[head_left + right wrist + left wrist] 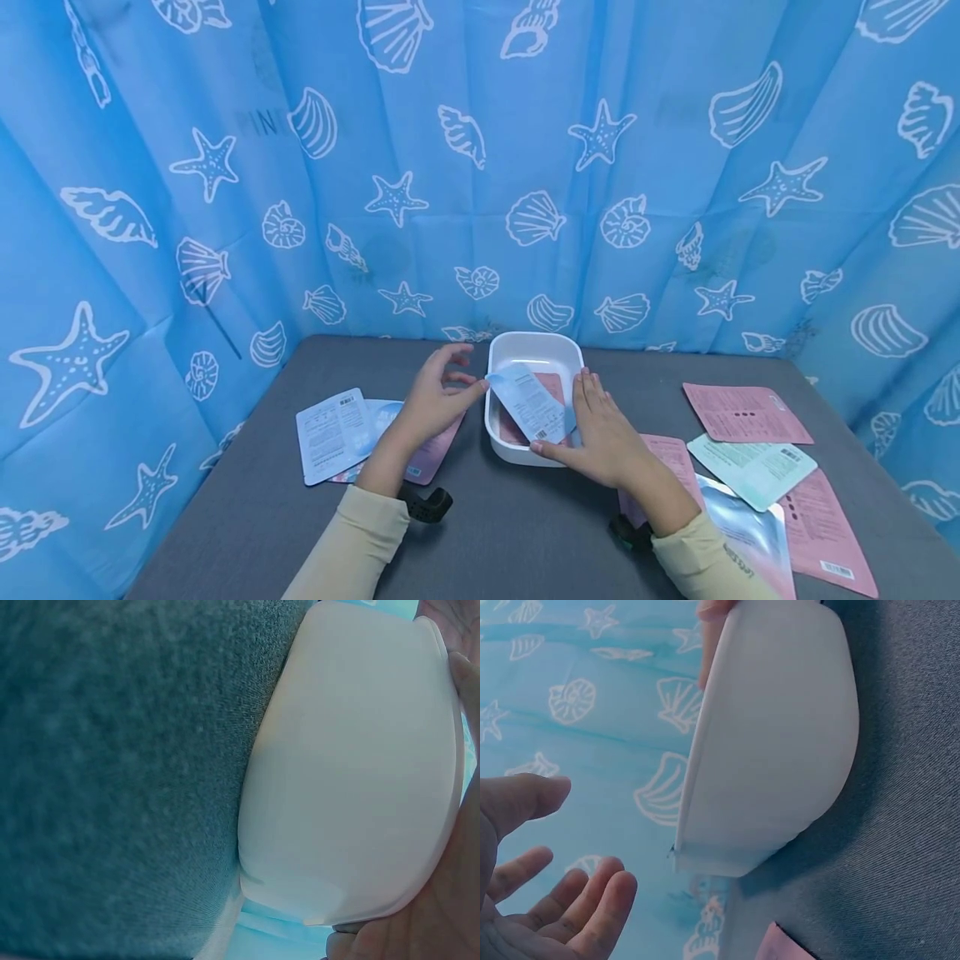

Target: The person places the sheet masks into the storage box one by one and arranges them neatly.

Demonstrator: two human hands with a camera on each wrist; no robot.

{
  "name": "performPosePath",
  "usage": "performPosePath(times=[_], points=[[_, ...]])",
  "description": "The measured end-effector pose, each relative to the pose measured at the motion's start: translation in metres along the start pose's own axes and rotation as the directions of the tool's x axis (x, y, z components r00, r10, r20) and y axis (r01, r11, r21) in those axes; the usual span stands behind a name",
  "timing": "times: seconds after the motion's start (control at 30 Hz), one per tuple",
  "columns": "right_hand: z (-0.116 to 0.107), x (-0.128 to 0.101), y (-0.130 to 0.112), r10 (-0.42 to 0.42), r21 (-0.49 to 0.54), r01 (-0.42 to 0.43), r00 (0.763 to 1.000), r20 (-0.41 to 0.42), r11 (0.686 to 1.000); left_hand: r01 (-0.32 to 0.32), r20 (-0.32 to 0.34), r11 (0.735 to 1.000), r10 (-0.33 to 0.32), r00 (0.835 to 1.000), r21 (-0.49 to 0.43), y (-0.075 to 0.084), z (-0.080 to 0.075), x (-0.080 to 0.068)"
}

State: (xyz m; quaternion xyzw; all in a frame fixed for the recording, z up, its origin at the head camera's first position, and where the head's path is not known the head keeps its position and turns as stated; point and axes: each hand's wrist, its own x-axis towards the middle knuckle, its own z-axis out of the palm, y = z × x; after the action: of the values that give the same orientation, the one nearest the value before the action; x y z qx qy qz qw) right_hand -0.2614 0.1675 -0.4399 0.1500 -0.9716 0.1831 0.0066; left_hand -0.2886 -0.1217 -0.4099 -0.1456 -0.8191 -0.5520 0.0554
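A white plastic bin (517, 454) stands on the table, its outer wall (780, 735) filling much of the left wrist view. Inside lies a pink sheet mask packet (552, 384), with a light blue one (527, 402) slanted across it, one corner up at the left rim. My left hand (442, 390) is just left of the bin, fingers loosely bent and nothing in them. My right hand (604, 433) rests along the bin's right rim with its fingers extended; the thumb reaches over the front rim by the blue packet's lower corner. In the right wrist view that hand borders the bin's rim.
Left of the bin, more packets overlap: a pale blue one (330, 437) and a pink one (437, 450). To the right lie pink packets (742, 410), a mint green one (756, 467) and a shiny blue-pink one (750, 529). A blue shell-print curtain (480, 217) hangs behind the grey table (510, 533).
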Motion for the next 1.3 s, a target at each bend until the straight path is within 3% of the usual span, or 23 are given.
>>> performPosePath(times=[0.2,0.43,0.63,0.8,1.07,1.3], points=[[-0.003,0.0,0.0,-0.004,0.006,0.004,1.0,-0.01,1.0,0.011,0.028,1.0,-0.01,1.0,-0.024,0.002,-0.001,0.001],[-0.002,0.0,0.001,0.001,0.004,-0.001,1.0,-0.008,1.0,0.046,0.124,0.999,-0.046,0.991,0.006,0.001,0.002,0.0],[-0.002,0.0,0.002,0.007,0.015,-0.007,1.0,-0.008,1.0,0.026,0.11,0.999,-0.03,0.993,0.039,-0.001,-0.008,-0.001],[-0.001,-0.001,0.002,0.006,0.016,-0.007,1.0,0.006,1.0,0.019,0.087,0.996,-0.027,0.996,0.084,-0.006,-0.034,-0.008],[-0.001,-0.001,0.003,-0.005,0.004,0.005,1.0,0.009,1.0,0.043,-0.008,0.981,-0.042,0.999,0.188,-0.026,-0.094,-0.023],[-0.002,0.0,0.003,-0.014,-0.001,0.014,1.0,0.008,1.0,0.169,-0.108,0.911,-0.138,0.985,0.376,-0.05,-0.152,-0.051]])
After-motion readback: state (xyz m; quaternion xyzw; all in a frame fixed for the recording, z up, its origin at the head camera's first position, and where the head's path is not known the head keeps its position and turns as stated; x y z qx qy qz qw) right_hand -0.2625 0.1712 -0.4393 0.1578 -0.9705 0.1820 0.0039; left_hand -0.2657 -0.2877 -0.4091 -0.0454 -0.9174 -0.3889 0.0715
